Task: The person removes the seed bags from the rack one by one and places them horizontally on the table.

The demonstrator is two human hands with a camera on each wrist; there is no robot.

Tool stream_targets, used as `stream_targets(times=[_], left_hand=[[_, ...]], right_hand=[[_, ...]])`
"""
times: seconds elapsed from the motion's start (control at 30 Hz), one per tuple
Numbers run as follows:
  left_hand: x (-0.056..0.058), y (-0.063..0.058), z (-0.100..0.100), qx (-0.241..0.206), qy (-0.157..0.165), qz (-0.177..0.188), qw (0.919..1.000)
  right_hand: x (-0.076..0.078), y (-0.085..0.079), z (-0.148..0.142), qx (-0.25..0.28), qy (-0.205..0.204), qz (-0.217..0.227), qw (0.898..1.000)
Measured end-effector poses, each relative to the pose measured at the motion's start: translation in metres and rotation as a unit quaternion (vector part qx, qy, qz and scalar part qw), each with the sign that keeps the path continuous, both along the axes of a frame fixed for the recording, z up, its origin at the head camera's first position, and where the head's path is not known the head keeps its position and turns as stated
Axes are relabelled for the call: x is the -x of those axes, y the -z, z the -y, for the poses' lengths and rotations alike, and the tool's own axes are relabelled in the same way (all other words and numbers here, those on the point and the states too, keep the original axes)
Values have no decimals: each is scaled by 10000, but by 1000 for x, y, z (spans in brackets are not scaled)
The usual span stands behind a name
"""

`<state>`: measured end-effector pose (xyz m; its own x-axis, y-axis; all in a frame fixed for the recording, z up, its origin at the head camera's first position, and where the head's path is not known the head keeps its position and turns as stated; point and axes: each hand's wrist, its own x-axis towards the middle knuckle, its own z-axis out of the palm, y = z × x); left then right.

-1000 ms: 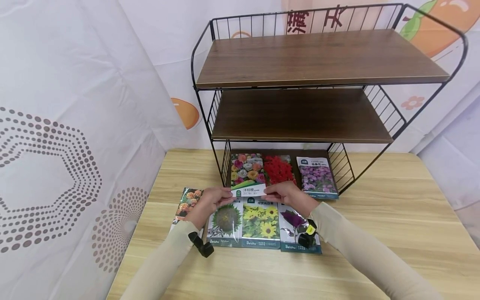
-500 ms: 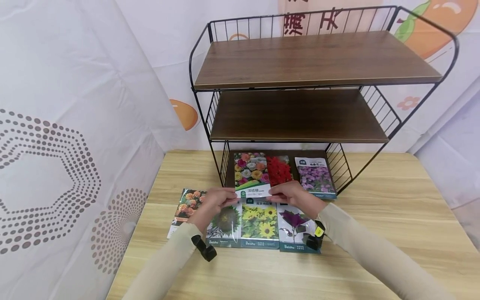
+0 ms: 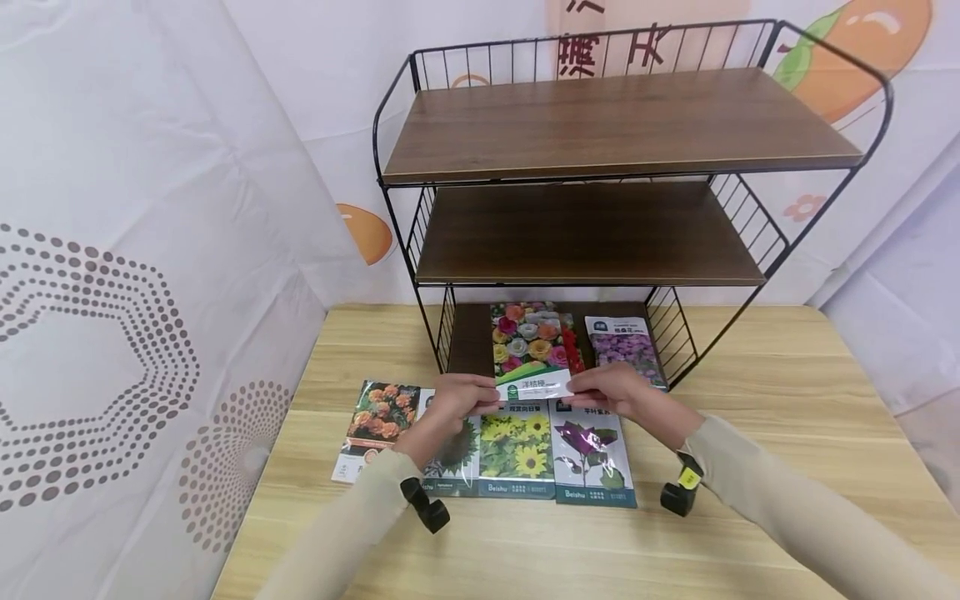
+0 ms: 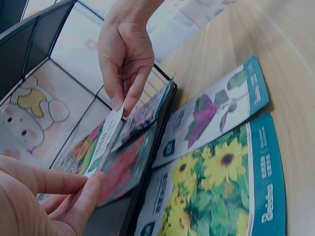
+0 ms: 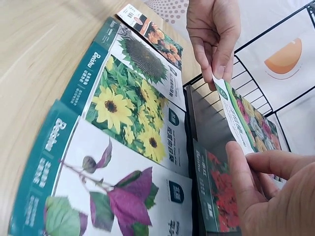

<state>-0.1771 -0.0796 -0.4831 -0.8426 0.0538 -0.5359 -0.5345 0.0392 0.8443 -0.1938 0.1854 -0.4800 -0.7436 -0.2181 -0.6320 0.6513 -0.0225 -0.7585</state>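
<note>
In the head view, a packet of mixed blooms (image 3: 527, 346) is held by both hands over the bottom shelf (image 3: 471, 333), its near edge at the shelf's front edge. One near corner is pinched by the left hand (image 3: 459, 400), the other by the right hand (image 3: 624, 388). A red-flower packet (image 3: 572, 340) is partly covered by it, and a small purple-flower packet (image 3: 626, 352) is seen toward the shelf's right end. On the worktop (image 3: 780, 417), before the shelf, a row is formed by an orange-flower packet (image 3: 381, 417), nearest the left edge, a dark sunflower packet (image 3: 462, 452), a yellow-flower packet (image 3: 516, 457) and a purple-leaf packet (image 3: 592, 454).

In the left wrist view, both grips are clamped on the held packet's near edge, which is raised above the red-flower packet.

In the right wrist view, the near edge is seen clear of the shelf; whether the far end is touching cannot be told. The step in hand is judged to be placement on the shelf; next, careful alignment, lowering and an even release would be called for.
</note>
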Motion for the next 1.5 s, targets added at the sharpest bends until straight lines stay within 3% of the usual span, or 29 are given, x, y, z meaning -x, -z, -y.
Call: stream_targets(times=[0.17, 0.57, 0.9, 1.2, 1.5], left_hand=[[-3, -2, -13, -62, 187, -102, 9998], [-7, -8, -46, 132, 504, 53, 9986], [-18, -10, -72, 41, 792, -187, 9967], [-17, -7, -90, 66, 1131, -44, 9936], [-16, -4, -103, 3, 1342, 119, 9909]], right_hand=[[-8, -7, -16, 32, -139, -124, 9998], [-28, -19, -55, 65, -154, -354, 9992], [-44, -23, -86, -142, -260, -363, 9989], [-47, -24, -112, -236, -688, -411, 9965], [-44, -27, -127, -441, -1081, -119, 9931]])
